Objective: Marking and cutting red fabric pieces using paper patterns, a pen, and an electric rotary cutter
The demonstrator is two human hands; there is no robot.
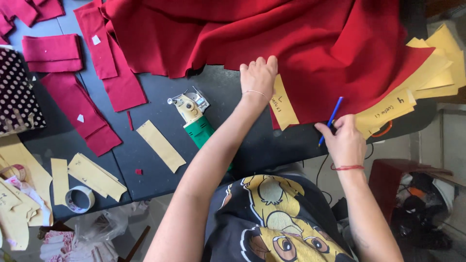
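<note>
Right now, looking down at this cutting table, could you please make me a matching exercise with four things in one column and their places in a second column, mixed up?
Things:
1. blue pen
2. electric fabric cutter
3. roll of tape
4. small yellow paper pattern

Places:
A. near the table's front edge, at far left
B. under the left hand, on the red fabric
C. in the right hand
D. on the dark table, beside the left forearm

Pairs: 1-C, 2-D, 3-A, 4-B

Dark worktable (252, 145); pale floor (456, 145); a dark red stool (388, 179).
</note>
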